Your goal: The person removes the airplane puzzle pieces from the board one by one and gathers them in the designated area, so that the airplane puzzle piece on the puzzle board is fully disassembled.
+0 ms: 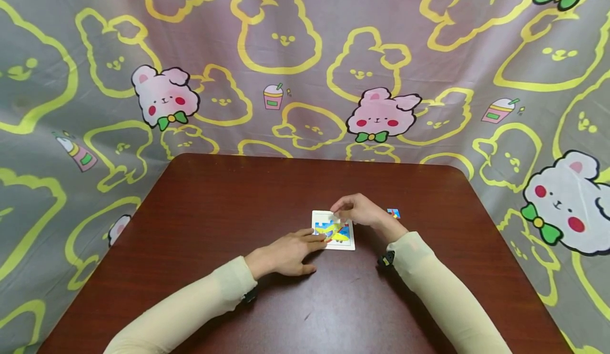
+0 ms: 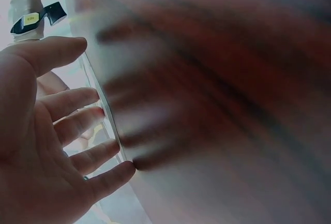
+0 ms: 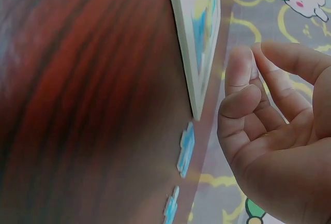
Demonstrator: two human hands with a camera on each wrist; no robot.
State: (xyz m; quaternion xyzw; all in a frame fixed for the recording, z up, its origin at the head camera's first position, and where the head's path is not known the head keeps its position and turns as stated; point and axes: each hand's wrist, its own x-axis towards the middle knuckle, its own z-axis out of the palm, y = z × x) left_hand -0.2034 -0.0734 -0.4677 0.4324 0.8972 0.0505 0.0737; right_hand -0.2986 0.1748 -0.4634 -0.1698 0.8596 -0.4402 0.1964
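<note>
A small jigsaw puzzle with a white border lies on the table, its picture partly filled in blue and yellow. My left hand rests with straight, spread fingers at its left edge, fingertips on the board; the left wrist view shows that palm from below. Over the puzzle's upper right is my right hand, fingers bent and thumb close to the index finger. In the right wrist view this hand shows no piece between its fingertips, though something small could be hidden there.
A loose blue puzzle piece lies right of the puzzle on the brown table. The right wrist view shows two loose pieces, a nearer one and another one by the board's corner. A patterned curtain encloses the table's far side.
</note>
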